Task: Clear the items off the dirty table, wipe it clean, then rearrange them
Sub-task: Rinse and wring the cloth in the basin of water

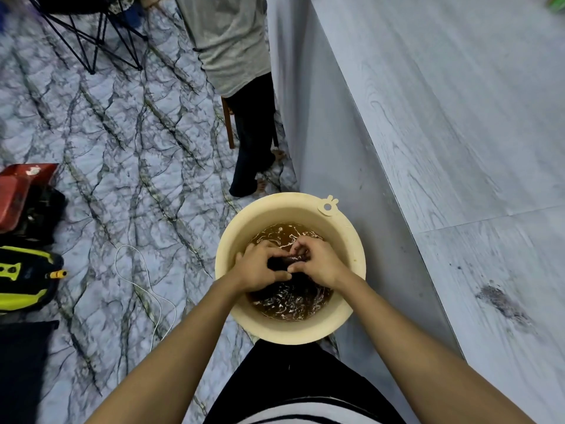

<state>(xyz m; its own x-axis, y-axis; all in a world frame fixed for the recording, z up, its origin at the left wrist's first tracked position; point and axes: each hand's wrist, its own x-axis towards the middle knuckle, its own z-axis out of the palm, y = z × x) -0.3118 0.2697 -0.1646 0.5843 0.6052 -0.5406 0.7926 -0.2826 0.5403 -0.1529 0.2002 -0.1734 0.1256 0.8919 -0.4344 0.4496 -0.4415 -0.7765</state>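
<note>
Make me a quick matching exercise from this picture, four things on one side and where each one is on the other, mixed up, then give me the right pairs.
Things:
1. cloth
2. basin
3. dirt smear
4. white cable

Places:
A. on the table, near its front right
B. on the floor, left of the basin
C. on the floor, beside the table's edge
D. in the brown water, gripped by the left hand and right hand

Pairs: 1-D, 2-C, 3-A, 4-B

Murky basin, clipped edges
A dark cloth (282, 264) is mostly hidden by both hands; a green object (557, 3), upper right, is cropped and blurred.
</note>
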